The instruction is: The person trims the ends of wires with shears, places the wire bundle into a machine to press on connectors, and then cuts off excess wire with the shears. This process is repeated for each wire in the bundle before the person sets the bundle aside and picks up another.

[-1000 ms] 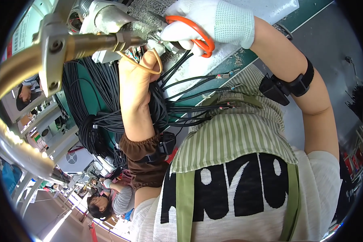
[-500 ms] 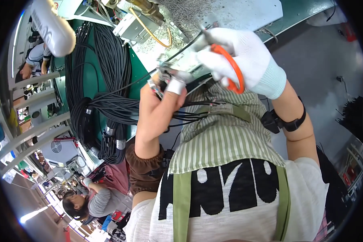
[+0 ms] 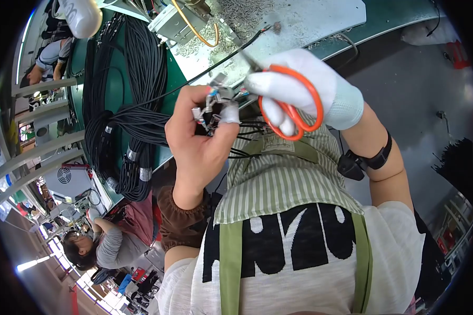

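While my left hand [image 3: 199, 142] is curled shut around a small grey-and-white connector [image 3: 215, 105] with thin black wires [image 3: 247, 139] trailing toward 3 o'clock, that connector sits pinched between thumb and taped fingertip, held up over the green tabletop [image 3: 181, 84]. At 3 o'clock of it, my gloved right hand [image 3: 305, 86] is closed through the orange scissors [image 3: 294, 107], blades pointing toward 11 o'clock, just beside the connector. Black cable coils [image 3: 126, 121] lie at 9 o'clock.

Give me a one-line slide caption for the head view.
Bare left hand pinches a black cable's connector end while the gloved right hand holds orange-handled scissors beside it.
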`<state>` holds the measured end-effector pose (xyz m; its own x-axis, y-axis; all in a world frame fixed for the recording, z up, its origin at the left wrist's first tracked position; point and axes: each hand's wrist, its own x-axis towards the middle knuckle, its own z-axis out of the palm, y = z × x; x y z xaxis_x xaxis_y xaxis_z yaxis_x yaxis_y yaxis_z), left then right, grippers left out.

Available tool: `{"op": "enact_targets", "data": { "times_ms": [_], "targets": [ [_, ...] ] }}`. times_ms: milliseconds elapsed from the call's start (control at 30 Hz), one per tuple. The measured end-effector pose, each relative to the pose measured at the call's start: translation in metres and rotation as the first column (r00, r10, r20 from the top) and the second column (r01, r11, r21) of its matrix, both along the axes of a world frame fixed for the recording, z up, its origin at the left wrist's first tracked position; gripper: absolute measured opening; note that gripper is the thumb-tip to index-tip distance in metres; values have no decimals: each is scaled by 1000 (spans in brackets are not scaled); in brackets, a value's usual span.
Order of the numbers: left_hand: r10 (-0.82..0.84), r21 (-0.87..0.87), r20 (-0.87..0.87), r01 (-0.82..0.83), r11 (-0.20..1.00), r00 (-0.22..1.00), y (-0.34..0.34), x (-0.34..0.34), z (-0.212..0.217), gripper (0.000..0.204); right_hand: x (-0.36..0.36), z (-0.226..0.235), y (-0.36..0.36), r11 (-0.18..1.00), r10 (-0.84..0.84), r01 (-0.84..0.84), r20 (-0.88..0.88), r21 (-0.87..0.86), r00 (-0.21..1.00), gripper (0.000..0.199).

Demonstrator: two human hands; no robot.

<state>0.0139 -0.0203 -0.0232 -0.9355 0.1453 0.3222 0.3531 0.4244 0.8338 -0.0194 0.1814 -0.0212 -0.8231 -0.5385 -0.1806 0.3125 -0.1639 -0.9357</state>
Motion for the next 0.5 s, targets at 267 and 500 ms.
{"op": "enact_targets", "data": {
  "times_ms": [267, 500],
  "targets": [
    [-232, 186, 498, 159, 970, 836, 10, -14, 23, 20, 4, -1, 12, 910, 26, 239, -620, 340, 784, 18],
    [-11, 294, 436, -131, 947, 900, 10, -15, 11, 17, 24, -19, -8, 564, -104, 807, -954, 175, 280, 18]
  ]
}}
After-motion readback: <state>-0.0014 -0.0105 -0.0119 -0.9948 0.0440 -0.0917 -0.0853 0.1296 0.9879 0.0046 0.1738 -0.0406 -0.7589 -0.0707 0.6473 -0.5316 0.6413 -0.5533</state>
